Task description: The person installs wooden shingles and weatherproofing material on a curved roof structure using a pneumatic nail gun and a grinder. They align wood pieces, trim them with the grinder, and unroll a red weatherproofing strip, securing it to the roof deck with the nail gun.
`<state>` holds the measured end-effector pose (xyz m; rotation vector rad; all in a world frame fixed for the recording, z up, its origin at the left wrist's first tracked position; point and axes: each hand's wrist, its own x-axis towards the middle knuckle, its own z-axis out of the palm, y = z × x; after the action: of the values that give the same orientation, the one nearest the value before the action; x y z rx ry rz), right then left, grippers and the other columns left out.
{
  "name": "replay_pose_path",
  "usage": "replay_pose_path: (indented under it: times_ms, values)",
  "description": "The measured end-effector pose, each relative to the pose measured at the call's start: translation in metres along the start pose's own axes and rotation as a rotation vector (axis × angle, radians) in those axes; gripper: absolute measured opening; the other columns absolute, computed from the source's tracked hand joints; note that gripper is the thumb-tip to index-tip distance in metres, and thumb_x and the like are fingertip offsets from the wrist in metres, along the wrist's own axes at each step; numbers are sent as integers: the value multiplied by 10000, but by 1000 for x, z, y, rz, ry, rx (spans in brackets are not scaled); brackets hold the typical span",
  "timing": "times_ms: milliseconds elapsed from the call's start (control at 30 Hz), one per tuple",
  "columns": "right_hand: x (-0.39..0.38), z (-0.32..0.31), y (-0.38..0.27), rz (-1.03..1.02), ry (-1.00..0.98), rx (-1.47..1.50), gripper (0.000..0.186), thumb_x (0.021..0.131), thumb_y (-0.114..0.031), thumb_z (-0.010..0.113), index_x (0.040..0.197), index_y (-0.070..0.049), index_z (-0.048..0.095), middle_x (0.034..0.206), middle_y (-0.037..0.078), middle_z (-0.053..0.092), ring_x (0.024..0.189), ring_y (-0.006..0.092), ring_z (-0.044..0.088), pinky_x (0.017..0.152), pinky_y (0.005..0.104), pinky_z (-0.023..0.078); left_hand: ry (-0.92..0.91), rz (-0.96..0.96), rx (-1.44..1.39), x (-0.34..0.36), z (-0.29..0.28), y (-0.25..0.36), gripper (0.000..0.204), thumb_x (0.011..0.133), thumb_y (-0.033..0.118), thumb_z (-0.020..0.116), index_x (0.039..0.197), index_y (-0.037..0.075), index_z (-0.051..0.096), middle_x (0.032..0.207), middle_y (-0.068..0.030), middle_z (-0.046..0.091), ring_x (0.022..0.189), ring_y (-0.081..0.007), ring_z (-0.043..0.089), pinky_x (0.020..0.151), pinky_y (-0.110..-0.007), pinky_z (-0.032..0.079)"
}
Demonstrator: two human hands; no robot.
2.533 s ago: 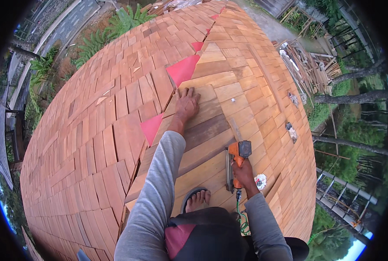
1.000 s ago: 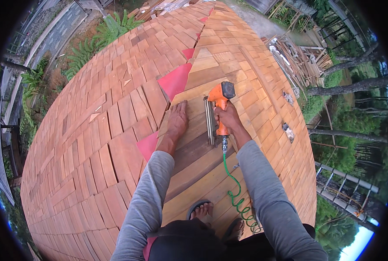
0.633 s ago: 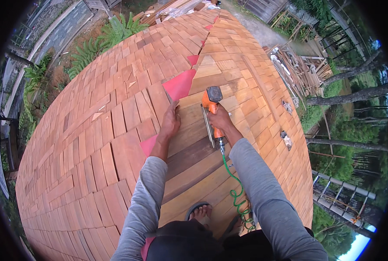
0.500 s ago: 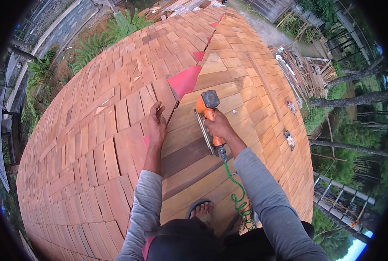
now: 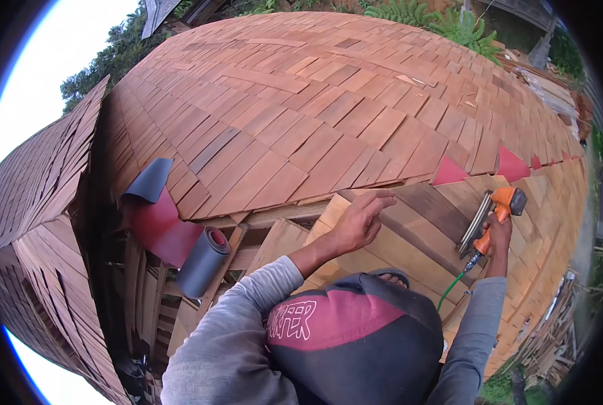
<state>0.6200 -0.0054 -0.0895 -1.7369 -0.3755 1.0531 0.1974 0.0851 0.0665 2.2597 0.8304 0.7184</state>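
My right hand (image 5: 498, 234) is wrapped round the grip of an orange and black pneumatic stapler (image 5: 504, 200). The tool rests on or just over the brown wooden shingles at the right, and a green air hose (image 5: 450, 291) runs from its handle. Toward the middle, my left hand (image 5: 359, 224) hovers near the top ends of the plank-like shingles (image 5: 416, 233), fingers loosely bent and apart, holding nothing. Beyond it, reddish shingles (image 5: 355, 121) cover the other roof slope. Pink-red triangles of sheet (image 5: 450, 171) show along the ridge.
A partly unrolled grey and red membrane roll (image 5: 205, 262) lies at the left, beside open battens (image 5: 154, 290) with gaps between them. Another shingled roof (image 5: 51, 182) rises at the far left. A scrap-wood pile (image 5: 551, 337) lies below at the right.
The view has swung left, bringing the membrane roll, open battens and neighbouring roof into sight. My right hand still grips the stapler; my left hand remains empty, and both hands are now farther apart.
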Motion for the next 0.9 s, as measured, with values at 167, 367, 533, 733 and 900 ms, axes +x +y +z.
replay_pose_path:
  times_ms: [167, 367, 533, 733, 900]
  values:
    - [-25, 11, 26, -29, 6, -29, 278, 972, -122, 672, 1220, -76, 556, 829, 2, 591, 595, 86, 568, 487, 262, 479, 153, -290, 412, -201, -130, 26, 421, 835, -71, 621, 1245, 20, 605, 1224, -184, 631, 1114, -398, 615, 935, -477, 511]
    - [-46, 4, 56, -187, -75, -1, 326, 974, -118, 670, 1281, -71, 568, 898, 0, 604, 660, 81, 576, 522, 250, 478, 419, -961, 685, -419, -184, 103, 283, 868, -11, 646, 1147, 1, 602, 1117, -208, 606, 1064, -416, 596, 905, -503, 496]
    - [-42, -17, 75, -103, -95, -24, 300, 973, -101, 649, 1262, -71, 572, 896, -1, 604, 655, 84, 575, 520, 253, 476, 375, -1110, 821, -526, -142, 160, 282, 923, 95, 636, 1184, 16, 566, 1136, -238, 567, 1081, -446, 566, 941, -554, 452]
    - [-59, -23, 83, -55, -84, -49, 287, 969, -96, 642, 1247, -72, 573, 879, -3, 598, 644, 85, 570, 513, 256, 470, 709, -1472, 989, -611, -159, 156, 410, 936, 157, 637, 1296, -13, 539, 1227, -260, 564, 1169, -459, 532, 1008, -549, 428]
    - [-67, -33, 85, -44, -69, -59, 277, 966, -93, 636, 1235, -73, 573, 864, -5, 593, 634, 85, 565, 508, 258, 466, 917, -1568, 1041, -625, -190, 148, 502, 956, 233, 649, 1366, -25, 516, 1307, -276, 537, 1232, -465, 499, 1047, -554, 402]
